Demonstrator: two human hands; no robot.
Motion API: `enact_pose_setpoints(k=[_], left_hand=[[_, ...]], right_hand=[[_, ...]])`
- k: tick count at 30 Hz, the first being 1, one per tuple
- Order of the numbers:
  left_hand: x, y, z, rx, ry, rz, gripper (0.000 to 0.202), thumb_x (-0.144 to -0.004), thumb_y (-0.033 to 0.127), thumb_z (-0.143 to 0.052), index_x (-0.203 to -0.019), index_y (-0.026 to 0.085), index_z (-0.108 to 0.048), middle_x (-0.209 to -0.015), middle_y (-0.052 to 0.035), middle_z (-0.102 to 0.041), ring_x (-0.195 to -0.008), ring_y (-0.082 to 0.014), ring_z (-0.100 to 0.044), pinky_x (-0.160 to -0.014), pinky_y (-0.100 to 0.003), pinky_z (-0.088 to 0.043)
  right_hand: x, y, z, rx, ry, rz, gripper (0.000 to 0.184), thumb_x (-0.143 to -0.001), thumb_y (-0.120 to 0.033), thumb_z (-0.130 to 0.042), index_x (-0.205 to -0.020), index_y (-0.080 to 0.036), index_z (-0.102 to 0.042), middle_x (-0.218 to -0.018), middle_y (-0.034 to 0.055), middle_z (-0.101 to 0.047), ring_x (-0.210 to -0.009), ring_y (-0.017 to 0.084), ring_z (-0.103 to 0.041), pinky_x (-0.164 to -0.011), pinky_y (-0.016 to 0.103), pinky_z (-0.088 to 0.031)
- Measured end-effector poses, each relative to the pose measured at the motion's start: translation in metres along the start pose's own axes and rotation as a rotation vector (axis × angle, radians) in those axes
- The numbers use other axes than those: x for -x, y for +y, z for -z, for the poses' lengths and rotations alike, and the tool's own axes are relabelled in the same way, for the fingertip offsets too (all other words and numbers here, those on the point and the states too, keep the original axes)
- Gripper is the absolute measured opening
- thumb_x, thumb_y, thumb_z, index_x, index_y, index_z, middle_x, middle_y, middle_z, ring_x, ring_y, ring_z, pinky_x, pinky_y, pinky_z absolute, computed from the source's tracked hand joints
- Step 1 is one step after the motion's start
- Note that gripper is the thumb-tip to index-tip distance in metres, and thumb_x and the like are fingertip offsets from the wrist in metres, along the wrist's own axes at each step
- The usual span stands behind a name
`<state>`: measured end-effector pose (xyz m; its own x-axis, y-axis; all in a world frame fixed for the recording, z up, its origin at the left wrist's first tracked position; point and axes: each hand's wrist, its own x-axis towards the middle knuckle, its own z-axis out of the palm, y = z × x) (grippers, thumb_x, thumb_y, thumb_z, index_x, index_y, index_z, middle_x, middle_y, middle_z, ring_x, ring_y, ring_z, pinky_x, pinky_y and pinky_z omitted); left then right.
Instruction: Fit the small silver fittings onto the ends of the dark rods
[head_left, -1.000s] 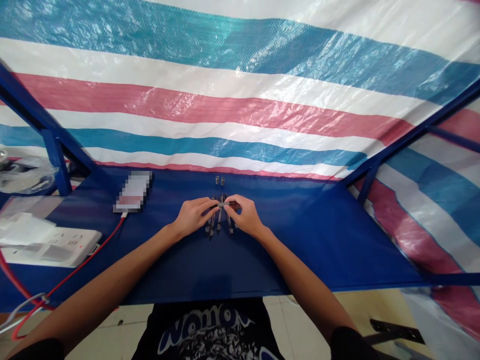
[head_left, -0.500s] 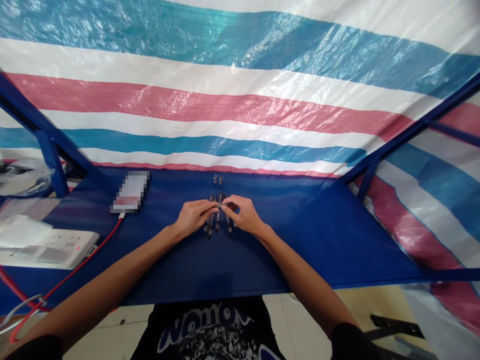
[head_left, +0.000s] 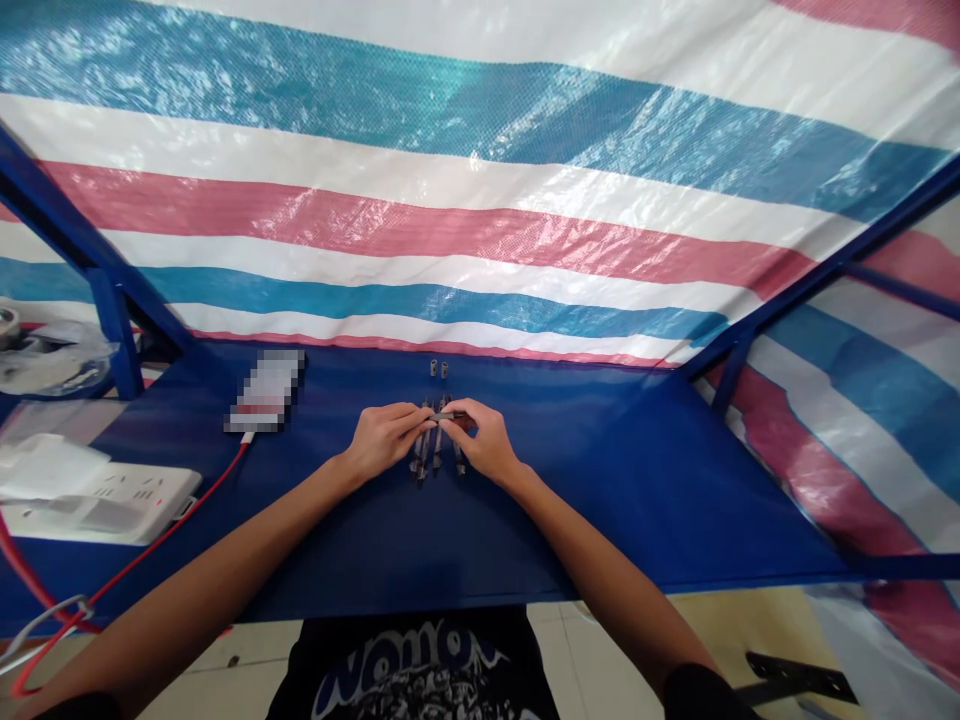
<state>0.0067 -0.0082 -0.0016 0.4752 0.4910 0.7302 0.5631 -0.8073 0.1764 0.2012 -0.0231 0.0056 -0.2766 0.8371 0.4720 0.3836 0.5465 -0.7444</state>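
My left hand [head_left: 388,437] and my right hand [head_left: 484,438] meet over the middle of the table. Between their fingertips runs a slim dark-grey rod-like piece [head_left: 448,415], held level; its exact kind is too small to make out. The left fingers pinch one end and the right fingers the other. Beneath the hands, several slim metallic pen-like pieces [head_left: 438,455] lie side by side, partly hidden by the fingers. Just beyond them stand two small silvery cylinders [head_left: 433,368].
A phone [head_left: 266,390] with a red charging cable [head_left: 195,508] lies to the left. A white power strip [head_left: 142,498] sits at the left edge of the blue table [head_left: 600,500]. Striped sheeting [head_left: 465,230] hangs behind, between blue frame bars [head_left: 795,275].
The whole view has shifted slightly. Both hands stay together over the pieces, and more of the rod-like piece shows between the fingertips.
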Motion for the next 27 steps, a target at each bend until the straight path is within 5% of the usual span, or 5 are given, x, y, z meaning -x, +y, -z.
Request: enact_pose_setpoints(k=[10, 27], left_hand=[[0.0014, -0.0013, -0.001, 0.041, 0.074, 0.008, 0.02, -0.09, 0.031, -0.057, -0.096, 0.017, -0.07, -0.086, -0.005, -0.074, -0.073, -0.0128, -0.069, -0.068, -0.02, -0.054], [-0.0019, 0.005, 0.0034, -0.063, 0.011, -0.131, 0.019, -0.091, 0.028, -0.055, -0.099, 0.016, -0.067, -0.084, -0.0047, -0.073, -0.072, -0.013, -0.068, -0.065, -0.021, -0.052]], right_hand=[[-0.0001, 0.0014, 0.0027, -0.004, 0.036, 0.066, 0.017, -0.088, -0.033, -0.056, -0.089, -0.018, -0.063, -0.084, 0.0041, -0.064, -0.07, 0.013, -0.058, -0.067, 0.024, -0.048], [0.0013, -0.0008, 0.0036, 0.038, 0.048, 0.164, 0.021, -0.09, -0.032, -0.054, -0.081, -0.017, -0.066, -0.074, 0.0034, -0.066, -0.061, 0.012, -0.057, -0.063, 0.025, -0.046]])
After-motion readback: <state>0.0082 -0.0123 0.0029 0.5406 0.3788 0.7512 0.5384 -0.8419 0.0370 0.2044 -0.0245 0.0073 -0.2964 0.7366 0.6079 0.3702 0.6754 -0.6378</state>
